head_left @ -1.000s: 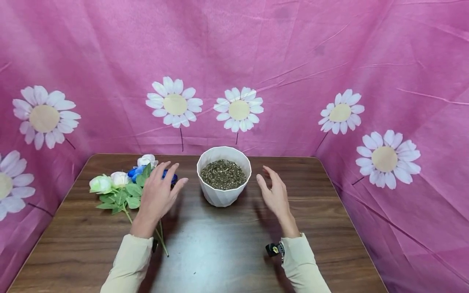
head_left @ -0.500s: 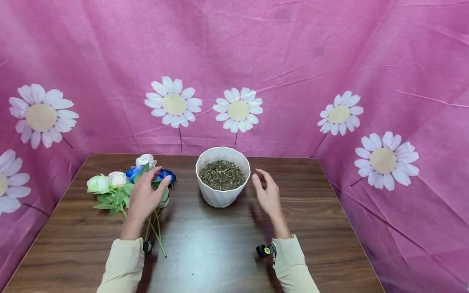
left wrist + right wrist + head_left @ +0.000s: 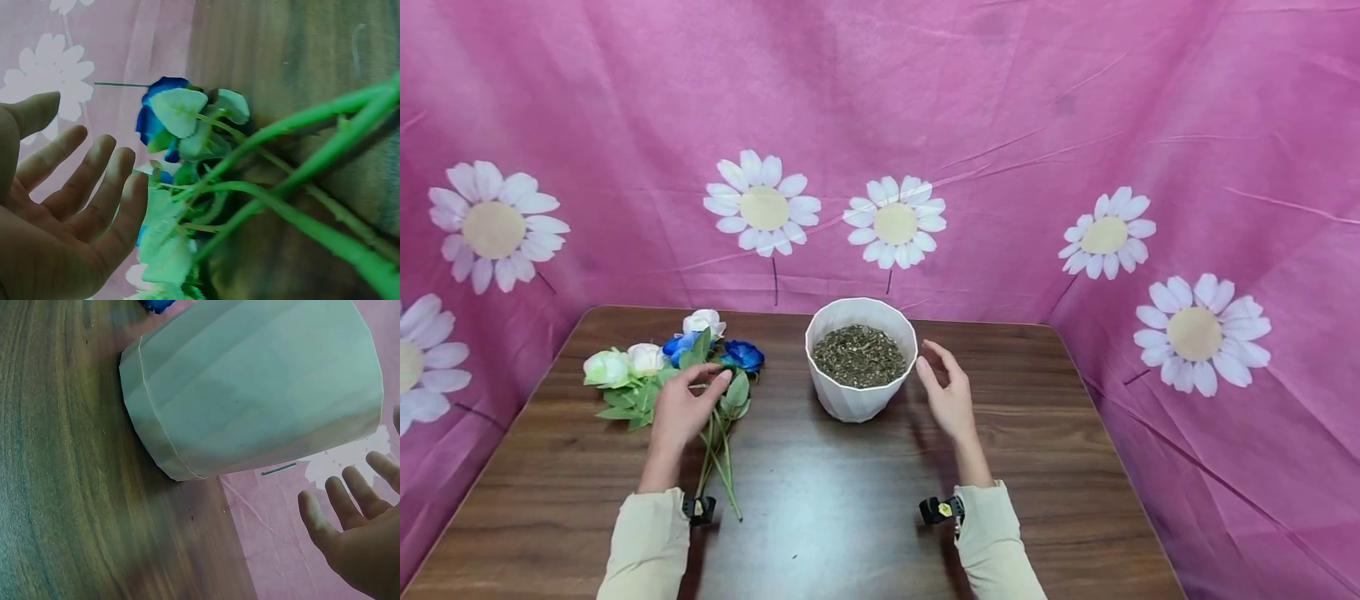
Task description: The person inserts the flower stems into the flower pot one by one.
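Observation:
Artificial roses lie on the left of the table, with white and pale green heads, a blue rose (image 3: 743, 356), green leaves and long stems (image 3: 312, 156). Over their leaves hovers my left hand (image 3: 683, 408), fingers relaxed and thumb apart, holding nothing. In the left wrist view that hand (image 3: 75, 200) is beside the leaves and crossing stems. A white faceted pot (image 3: 859, 400) filled with dark, crumbly soil (image 3: 859, 357) stands upright at the back middle. My right hand (image 3: 951, 400) is just right of its rim, fingers loosely spread, with nothing in it.
The brown wooden table (image 3: 865, 533) has its back edge close behind the pot. A pink cloth (image 3: 970, 100) printed with large white daisies surrounds it on the back and sides. A black wrist camera (image 3: 942, 510) is strapped at each cuff.
My left hand has moved left and toward me, lowering over the rose leaves and uncovering the blue rose. My right hand has come closer to the pot's rim.

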Available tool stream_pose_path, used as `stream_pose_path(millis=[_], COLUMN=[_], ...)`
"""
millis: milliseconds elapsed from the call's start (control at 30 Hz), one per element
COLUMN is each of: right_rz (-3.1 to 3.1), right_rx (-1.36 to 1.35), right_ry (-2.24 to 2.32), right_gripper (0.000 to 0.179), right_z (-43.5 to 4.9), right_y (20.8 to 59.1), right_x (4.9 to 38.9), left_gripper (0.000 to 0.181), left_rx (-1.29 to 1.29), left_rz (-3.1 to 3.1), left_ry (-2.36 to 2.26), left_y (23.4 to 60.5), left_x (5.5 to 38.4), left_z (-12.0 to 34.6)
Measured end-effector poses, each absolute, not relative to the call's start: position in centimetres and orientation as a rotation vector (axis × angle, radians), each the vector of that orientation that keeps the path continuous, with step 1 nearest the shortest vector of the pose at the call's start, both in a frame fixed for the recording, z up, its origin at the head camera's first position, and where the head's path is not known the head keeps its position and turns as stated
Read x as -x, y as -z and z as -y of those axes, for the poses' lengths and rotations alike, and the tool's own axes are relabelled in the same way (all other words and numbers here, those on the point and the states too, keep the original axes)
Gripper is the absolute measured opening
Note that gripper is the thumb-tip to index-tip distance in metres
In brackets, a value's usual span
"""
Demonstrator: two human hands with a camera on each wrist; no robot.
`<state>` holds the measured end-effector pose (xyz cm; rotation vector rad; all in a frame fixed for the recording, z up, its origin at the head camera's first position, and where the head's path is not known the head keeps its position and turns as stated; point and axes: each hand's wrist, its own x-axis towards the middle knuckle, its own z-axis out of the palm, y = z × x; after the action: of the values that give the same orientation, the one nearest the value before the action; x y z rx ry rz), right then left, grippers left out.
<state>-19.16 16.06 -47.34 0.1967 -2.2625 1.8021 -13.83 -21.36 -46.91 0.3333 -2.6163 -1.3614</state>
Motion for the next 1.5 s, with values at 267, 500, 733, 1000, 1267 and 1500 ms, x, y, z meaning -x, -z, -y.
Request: stream_pose_path(millis=[267, 500, 733, 1000, 1267, 1500], right_rz=[2.205, 2.149, 2.114, 2.108, 2.069, 2.054], right_rx=[-0.251, -0.222, -0.116, -0.082, -0.082, -0.088], right_ry=[-1.895, -1.988, -2.097, -2.123, -2.172, -2.166], right_gripper=[0.042, 0.042, 0.042, 0.042, 0.042, 0.041], right_z=[-15.6, -14.9, -14.5, -14.5, -14.3, -14.3], right_y=[48.5, 48.2, 48.1, 48.1, 48.3, 48.3], right_x=[19.5, 19.5, 19.3, 19.4, 19.5, 19.4], left_gripper=[0.035, 0.043, 0.05, 0.055, 0.052, 0.052], left_rx=[-0.519, -0.642, -0.698, -0.733, -0.642, -0.599], left_rz=[2.551, 2.468, 2.423, 2.583, 2.788, 2.793], left_ry=[1.408, 1.686, 1.807, 1.536, 1.166, 1.187], left_y=[49.0, 49.6, 50.2, 51.4, 52.0, 51.9], left_x=[13.5, 13.4, 13.6, 14.0, 14.3, 14.5], left_z=[22.4, 22.7, 22.6, 22.4, 22.3, 21.8])
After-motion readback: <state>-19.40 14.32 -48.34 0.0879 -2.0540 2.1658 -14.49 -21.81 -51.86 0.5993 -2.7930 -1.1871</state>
